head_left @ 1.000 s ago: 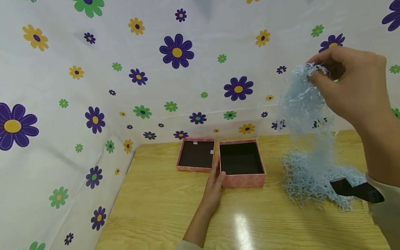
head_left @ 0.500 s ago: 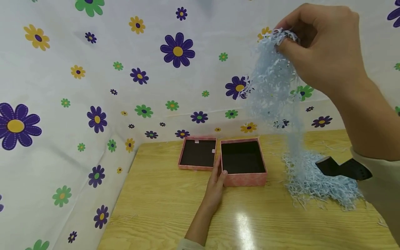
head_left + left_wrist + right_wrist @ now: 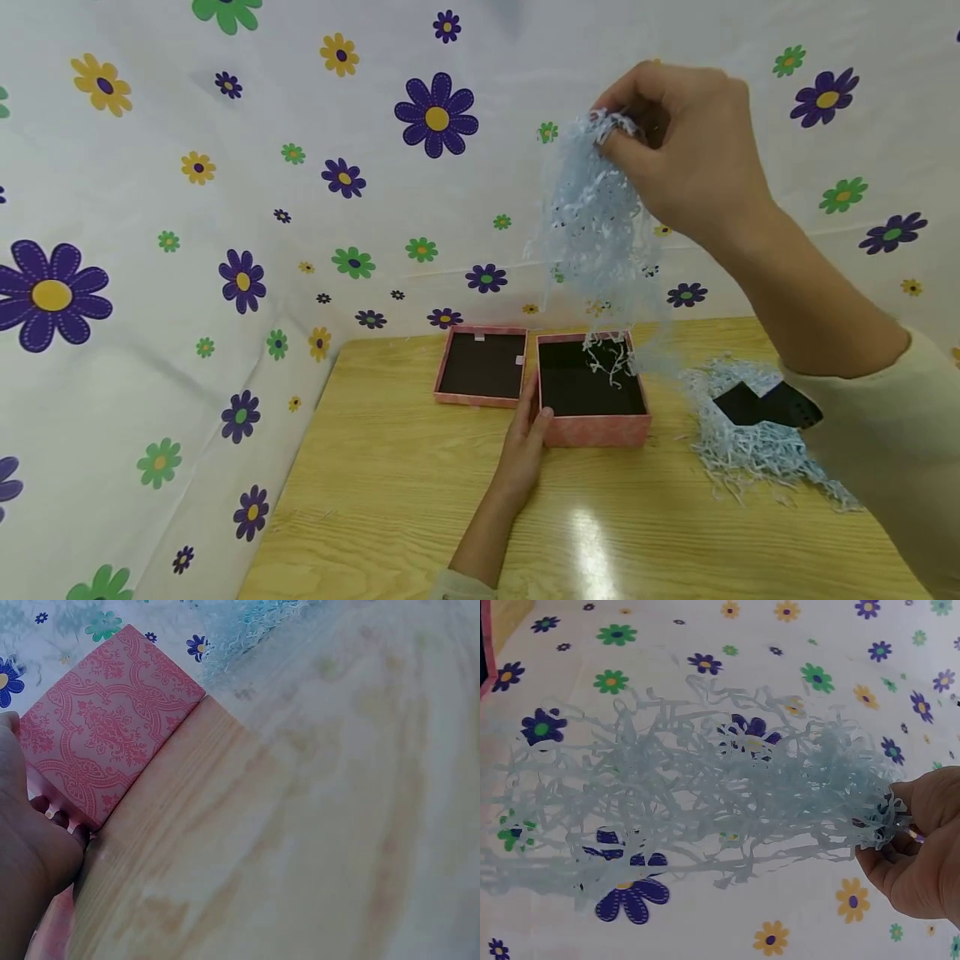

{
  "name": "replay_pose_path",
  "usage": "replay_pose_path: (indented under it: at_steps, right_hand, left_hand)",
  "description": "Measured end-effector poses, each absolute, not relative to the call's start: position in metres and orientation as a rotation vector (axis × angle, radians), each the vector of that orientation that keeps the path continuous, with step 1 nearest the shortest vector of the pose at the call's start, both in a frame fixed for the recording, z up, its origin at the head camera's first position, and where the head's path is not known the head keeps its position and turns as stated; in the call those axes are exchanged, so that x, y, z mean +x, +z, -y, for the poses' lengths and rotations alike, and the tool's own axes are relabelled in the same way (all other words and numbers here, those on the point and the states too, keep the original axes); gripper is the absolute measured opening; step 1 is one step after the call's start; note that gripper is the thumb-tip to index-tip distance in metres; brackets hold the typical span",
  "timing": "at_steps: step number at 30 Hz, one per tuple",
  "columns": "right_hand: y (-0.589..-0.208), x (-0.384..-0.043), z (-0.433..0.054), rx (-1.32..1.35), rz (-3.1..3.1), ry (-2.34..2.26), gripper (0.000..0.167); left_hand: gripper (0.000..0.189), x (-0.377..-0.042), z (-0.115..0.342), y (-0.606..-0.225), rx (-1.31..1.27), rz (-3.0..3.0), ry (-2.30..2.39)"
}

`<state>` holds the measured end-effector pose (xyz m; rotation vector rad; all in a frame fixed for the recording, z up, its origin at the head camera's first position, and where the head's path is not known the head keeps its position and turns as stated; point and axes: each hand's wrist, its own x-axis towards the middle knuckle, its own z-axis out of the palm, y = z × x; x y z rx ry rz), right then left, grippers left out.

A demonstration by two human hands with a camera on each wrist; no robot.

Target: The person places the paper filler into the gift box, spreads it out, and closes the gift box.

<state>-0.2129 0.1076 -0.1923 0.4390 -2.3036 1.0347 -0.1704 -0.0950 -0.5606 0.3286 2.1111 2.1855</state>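
My right hand [image 3: 693,150] pinches a clump of pale blue shredded paper [image 3: 592,200] between thumb and fingers, raised high. Long loose strands trail down from it, the lowest overlapping the open pink box [image 3: 597,431] in the head view. Close up in the right wrist view, the shredded paper [image 3: 727,795] spreads out from the fingertips. My left hand [image 3: 523,454] grips the box at its near left corner, thumb at the front and fingers along the left side. In the left wrist view, the box's patterned wall [image 3: 112,731] shows beside the left hand [image 3: 34,847].
A shallow pink lid [image 3: 476,401] with a dark inside lies just left of the box. On the right of the wooden table [image 3: 390,492] is a pile of blue shredded paper [image 3: 750,454]. Flower-patterned sheeting [image 3: 450,192] rises behind and at the left.
My right hand has carried the shredded paper leftward, from above the pile to over the box, rising and then lowering. My left hand has stayed on the box.
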Motion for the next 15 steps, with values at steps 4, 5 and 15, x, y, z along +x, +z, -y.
replay_pose_path:
  at_steps: [4, 5, 15]
  right_hand:
    - [-0.225, -0.220, -0.105, 0.481, 2.362, 1.037, 0.022]
    - [-0.235, -0.222, -0.105, 0.491, 2.373, 1.044, 0.020]
    - [-0.333, -0.240, -0.106, 0.533, 2.551, 1.040, 0.016]
  left_hand:
    - [0.059, -0.171, 0.095, -0.562, 0.328, -2.107, 2.190]
    - [0.060, -0.171, 0.095, -0.563, 0.329, -2.115, 2.187]
    - [0.061, -0.173, 0.096, -0.565, 0.368, -2.111, 2.195]
